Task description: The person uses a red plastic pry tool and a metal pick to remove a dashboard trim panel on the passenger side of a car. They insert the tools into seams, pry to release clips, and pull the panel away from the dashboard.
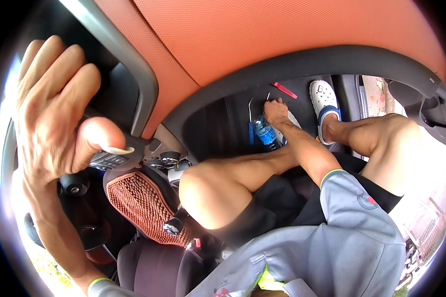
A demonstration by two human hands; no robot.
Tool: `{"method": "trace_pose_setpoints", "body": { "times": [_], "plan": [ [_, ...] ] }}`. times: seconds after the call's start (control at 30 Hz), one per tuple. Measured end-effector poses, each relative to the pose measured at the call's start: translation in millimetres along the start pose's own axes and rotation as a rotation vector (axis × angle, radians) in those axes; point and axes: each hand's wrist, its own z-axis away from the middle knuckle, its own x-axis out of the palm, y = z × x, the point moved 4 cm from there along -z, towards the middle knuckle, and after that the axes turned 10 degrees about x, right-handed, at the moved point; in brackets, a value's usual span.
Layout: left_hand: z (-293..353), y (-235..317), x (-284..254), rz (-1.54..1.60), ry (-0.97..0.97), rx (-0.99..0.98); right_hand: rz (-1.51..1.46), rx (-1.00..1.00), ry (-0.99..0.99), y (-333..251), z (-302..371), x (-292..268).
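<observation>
My left hand (pixel 52 104) is raised large at the left, in front of the dark centre screen (pixel 116 86) with its silver frame. Its fingers are curled and the thumb stands out; the fingertips are hidden, so what they grip, if anything, does not show. Far down in the footwell, my right hand (pixel 276 110) has its fingers closed at the floor. A thin metal shaft (pixel 268 95) sticks out by its fingers; the rest of that tool is covered. Beside the hand lie a blue-handled hook tool (pixel 250 131), a clear water bottle (pixel 265 131) and a red pry tool (pixel 284 90).
An orange dashboard panel (pixel 282 29) arches over the footwell. A white clog (pixel 325 101) is on my foot near the door sill. At the left are a gear knob (pixel 172 226) and a seat with a beaded cover (pixel 143 208). The door side at right is open to the outside.
</observation>
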Motion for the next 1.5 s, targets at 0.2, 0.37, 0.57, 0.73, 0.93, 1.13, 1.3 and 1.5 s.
{"method": "trace_pose_setpoints", "body": {
  "times": [0.2, 0.37, 0.57, 0.73, 0.93, 1.13, 1.3, 1.5],
  "plan": [
    [-5.8, -0.6, -6.8, -0.031, -0.041, -0.032, -0.139, -0.066, 0.001, -13.2, -1.2, -3.9],
    [-3.1, -0.9, -7.5, 0.109, -0.063, -0.116, -0.16, -0.272, -0.166, -47.4, 34.4, -0.5],
    [-11.9, -6.9, -19.9, 0.215, -0.101, -0.111, -0.17, -0.054, -0.228, -55.2, 42.6, 19.1],
    [-0.7, -15.8, -18.2, 0.284, -0.156, -0.114, -0.378, 0.142, -0.417, -50.2, 14.4, 46.4],
    [-0.6, -18.3, -16.9, 0.317, -0.152, -0.125, -0.679, -0.133, -0.147, -32.6, 19.6, 6.6],
    [4.1, -12.1, -17.9, 0.33, -0.148, -0.154, -0.43, -0.369, -0.071, -25.1, 113.8, -127.9],
    [-8.2, -14.7, -22.1, 0.316, -0.116, -0.119, -0.286, -0.491, 0.119, -6.3, 192.5, -208.7],
    [-1.3, -4.2, -15.5, 0.312, -0.153, -0.142, -0.691, -0.559, -0.05, -2.3, 294.9, -258.6]
  ]
}}
